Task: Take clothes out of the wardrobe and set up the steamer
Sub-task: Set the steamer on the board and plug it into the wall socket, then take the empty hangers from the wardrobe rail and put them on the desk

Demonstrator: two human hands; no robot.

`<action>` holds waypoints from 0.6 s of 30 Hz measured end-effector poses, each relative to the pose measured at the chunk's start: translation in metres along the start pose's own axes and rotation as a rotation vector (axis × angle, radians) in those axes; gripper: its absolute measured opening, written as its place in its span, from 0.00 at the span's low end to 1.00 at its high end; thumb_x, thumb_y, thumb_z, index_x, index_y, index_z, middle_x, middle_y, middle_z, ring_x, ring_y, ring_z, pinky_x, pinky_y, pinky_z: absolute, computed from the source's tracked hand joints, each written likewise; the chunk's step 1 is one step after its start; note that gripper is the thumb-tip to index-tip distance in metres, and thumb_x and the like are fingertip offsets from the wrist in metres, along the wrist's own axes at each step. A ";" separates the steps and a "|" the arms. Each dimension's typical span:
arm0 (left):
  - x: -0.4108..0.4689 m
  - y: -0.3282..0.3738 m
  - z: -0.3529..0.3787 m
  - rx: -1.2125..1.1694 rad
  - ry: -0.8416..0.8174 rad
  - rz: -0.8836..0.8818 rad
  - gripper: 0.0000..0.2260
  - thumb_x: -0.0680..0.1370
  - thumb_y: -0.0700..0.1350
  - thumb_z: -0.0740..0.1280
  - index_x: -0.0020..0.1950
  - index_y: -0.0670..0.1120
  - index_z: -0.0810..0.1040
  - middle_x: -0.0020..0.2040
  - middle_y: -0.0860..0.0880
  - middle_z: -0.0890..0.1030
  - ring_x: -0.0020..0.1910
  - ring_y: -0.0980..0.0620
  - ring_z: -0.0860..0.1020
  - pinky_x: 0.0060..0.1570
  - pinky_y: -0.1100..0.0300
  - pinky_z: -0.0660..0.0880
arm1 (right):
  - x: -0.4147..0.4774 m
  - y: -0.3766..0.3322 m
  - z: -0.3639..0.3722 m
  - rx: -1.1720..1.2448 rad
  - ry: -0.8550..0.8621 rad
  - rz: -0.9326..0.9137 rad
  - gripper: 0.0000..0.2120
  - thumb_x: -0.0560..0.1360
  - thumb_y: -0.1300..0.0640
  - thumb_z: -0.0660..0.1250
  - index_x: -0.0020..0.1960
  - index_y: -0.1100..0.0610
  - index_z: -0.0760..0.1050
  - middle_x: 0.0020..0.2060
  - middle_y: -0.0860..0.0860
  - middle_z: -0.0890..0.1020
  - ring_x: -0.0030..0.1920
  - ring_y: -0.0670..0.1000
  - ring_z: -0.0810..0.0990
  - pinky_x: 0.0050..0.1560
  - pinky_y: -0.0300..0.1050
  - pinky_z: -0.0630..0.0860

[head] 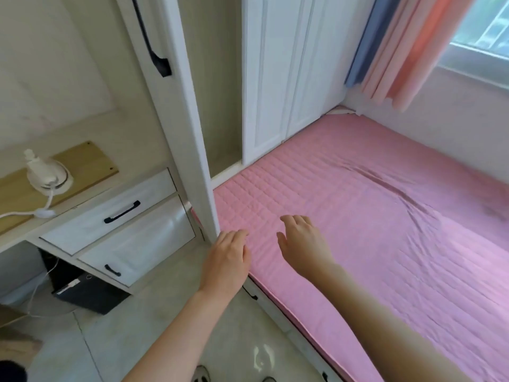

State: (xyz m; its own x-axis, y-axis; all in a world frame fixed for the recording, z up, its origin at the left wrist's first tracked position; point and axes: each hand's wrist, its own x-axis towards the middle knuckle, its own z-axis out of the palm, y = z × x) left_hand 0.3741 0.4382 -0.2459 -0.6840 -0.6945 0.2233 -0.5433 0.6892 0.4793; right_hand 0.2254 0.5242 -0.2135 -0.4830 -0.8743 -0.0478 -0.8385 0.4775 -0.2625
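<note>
A white wardrobe door point(176, 86) with a long black handle point(150, 37) stands open, its edge toward me; the wardrobe's inside point(217, 92) shows bare walls, no clothes in sight. A small white steamer point(46, 175) with a white cord sits on the desk top at the left. My left hand point(228, 260) hangs open next to the door's lower corner, at the edge of the pink bed point(385, 216). My right hand point(303, 244) hovers open over the pink mattress, holding nothing.
White drawers point(115, 213) with black handles sit under the desk, a black box point(82, 288) and cables below them. Closed white wardrobe doors point(289, 78) stand behind the bed. Pink and blue curtains point(407, 51) hang by the window at the right. Tiled floor lies below me.
</note>
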 end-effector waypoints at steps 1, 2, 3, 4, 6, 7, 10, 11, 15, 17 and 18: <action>0.007 0.007 0.002 0.000 0.002 0.009 0.13 0.75 0.39 0.64 0.59 0.43 0.78 0.51 0.48 0.81 0.53 0.48 0.76 0.51 0.54 0.76 | 0.005 0.007 -0.005 0.006 0.003 0.001 0.15 0.80 0.55 0.56 0.64 0.60 0.69 0.60 0.55 0.76 0.64 0.57 0.69 0.60 0.49 0.70; 0.016 0.014 0.004 -0.002 0.001 0.014 0.13 0.76 0.39 0.64 0.60 0.42 0.77 0.52 0.48 0.81 0.53 0.48 0.76 0.51 0.53 0.76 | 0.010 0.014 -0.009 0.010 0.007 0.002 0.15 0.80 0.55 0.56 0.64 0.59 0.69 0.60 0.54 0.76 0.64 0.57 0.69 0.60 0.48 0.70; 0.025 0.019 0.004 0.003 0.000 0.023 0.13 0.76 0.39 0.63 0.61 0.42 0.77 0.52 0.48 0.81 0.54 0.48 0.75 0.52 0.53 0.76 | 0.017 0.019 -0.013 0.010 0.011 0.003 0.15 0.80 0.55 0.56 0.64 0.59 0.69 0.60 0.54 0.76 0.64 0.56 0.69 0.60 0.48 0.70; 0.036 0.023 0.004 0.019 0.005 0.036 0.14 0.76 0.40 0.63 0.61 0.42 0.76 0.52 0.48 0.81 0.54 0.48 0.75 0.52 0.53 0.75 | 0.024 0.024 -0.017 0.011 0.015 0.001 0.15 0.80 0.55 0.56 0.64 0.59 0.69 0.60 0.54 0.76 0.64 0.56 0.69 0.61 0.48 0.70; 0.061 0.027 0.002 0.057 0.031 0.058 0.14 0.76 0.40 0.63 0.61 0.42 0.76 0.52 0.48 0.80 0.54 0.48 0.75 0.52 0.54 0.75 | 0.040 0.031 -0.024 0.021 0.029 -0.005 0.15 0.80 0.55 0.56 0.65 0.59 0.68 0.61 0.54 0.75 0.64 0.56 0.69 0.61 0.49 0.70; 0.074 0.029 0.001 0.073 0.044 0.063 0.14 0.76 0.40 0.64 0.60 0.42 0.76 0.52 0.47 0.80 0.54 0.48 0.75 0.52 0.54 0.75 | 0.048 0.033 -0.028 0.027 0.036 -0.009 0.16 0.80 0.55 0.56 0.65 0.59 0.68 0.62 0.54 0.75 0.65 0.55 0.68 0.61 0.49 0.71; 0.112 0.032 -0.005 0.124 0.096 0.073 0.14 0.74 0.39 0.65 0.59 0.41 0.76 0.51 0.46 0.80 0.54 0.47 0.75 0.53 0.52 0.76 | 0.076 0.035 -0.041 0.030 0.072 -0.035 0.17 0.80 0.54 0.56 0.67 0.59 0.67 0.63 0.54 0.74 0.66 0.55 0.68 0.62 0.50 0.71; 0.124 0.033 -0.007 0.135 0.118 0.071 0.14 0.73 0.38 0.66 0.58 0.41 0.76 0.51 0.46 0.80 0.53 0.46 0.75 0.53 0.52 0.76 | 0.086 0.035 -0.045 0.023 0.087 -0.042 0.16 0.80 0.54 0.56 0.66 0.58 0.68 0.62 0.54 0.75 0.66 0.55 0.68 0.61 0.50 0.71; 0.165 0.032 -0.013 0.168 0.218 0.032 0.15 0.70 0.36 0.69 0.56 0.40 0.77 0.49 0.46 0.81 0.53 0.44 0.77 0.49 0.52 0.76 | 0.129 0.030 -0.066 0.016 0.136 -0.079 0.16 0.80 0.54 0.57 0.65 0.59 0.69 0.61 0.54 0.75 0.64 0.55 0.70 0.60 0.48 0.72; 0.183 0.030 -0.014 0.178 0.265 -0.001 0.17 0.68 0.34 0.70 0.56 0.41 0.78 0.51 0.46 0.82 0.53 0.44 0.77 0.49 0.52 0.76 | 0.148 0.027 -0.076 0.023 0.155 -0.104 0.16 0.80 0.54 0.57 0.66 0.59 0.68 0.61 0.54 0.75 0.64 0.54 0.70 0.60 0.47 0.72; 0.192 0.030 -0.015 0.180 0.287 -0.019 0.17 0.69 0.33 0.70 0.57 0.41 0.78 0.51 0.46 0.82 0.54 0.44 0.78 0.50 0.52 0.76 | 0.157 0.026 -0.081 0.029 0.164 -0.119 0.17 0.80 0.54 0.57 0.66 0.59 0.68 0.61 0.54 0.75 0.64 0.54 0.70 0.60 0.46 0.72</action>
State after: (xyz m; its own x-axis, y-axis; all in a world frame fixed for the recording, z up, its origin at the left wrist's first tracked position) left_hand 0.2341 0.3223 -0.1761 -0.5215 -0.7197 0.4582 -0.6496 0.6832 0.3337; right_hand 0.1076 0.4057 -0.1502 -0.4173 -0.8975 0.1424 -0.8858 0.3668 -0.2844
